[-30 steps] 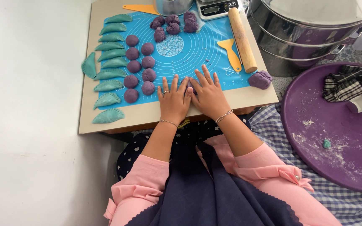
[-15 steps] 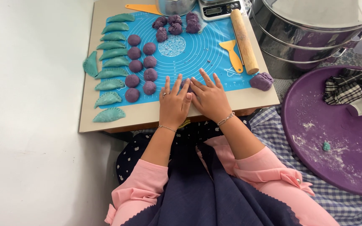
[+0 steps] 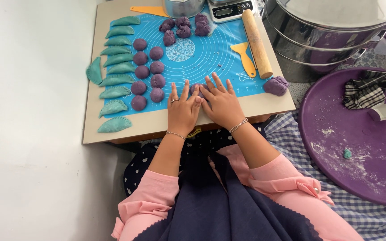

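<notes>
My left hand (image 3: 182, 109) and my right hand (image 3: 222, 105) lie flat side by side, fingers spread, at the near edge of a blue silicone mat (image 3: 211, 53). A small purple dough piece (image 3: 195, 87) shows between the fingers, pressed under them. Left of my hands are rows of purple dough balls (image 3: 148, 73) and a column of folded teal dumplings (image 3: 115, 67). Several rough purple dough chunks (image 3: 184, 27) lie at the mat's far end.
The mat covers a beige board (image 3: 264, 105). On it are a wooden rolling pin (image 3: 257, 42), a yellow scraper (image 3: 245, 56), a purple dough lump (image 3: 276, 85) and a scale (image 3: 228, 9). A steel steamer (image 3: 336, 31) and a floured purple tray (image 3: 358, 138) are at the right.
Both hands stay flat together on the mat over the dough, shifting only slightly. The view has drifted a little.
</notes>
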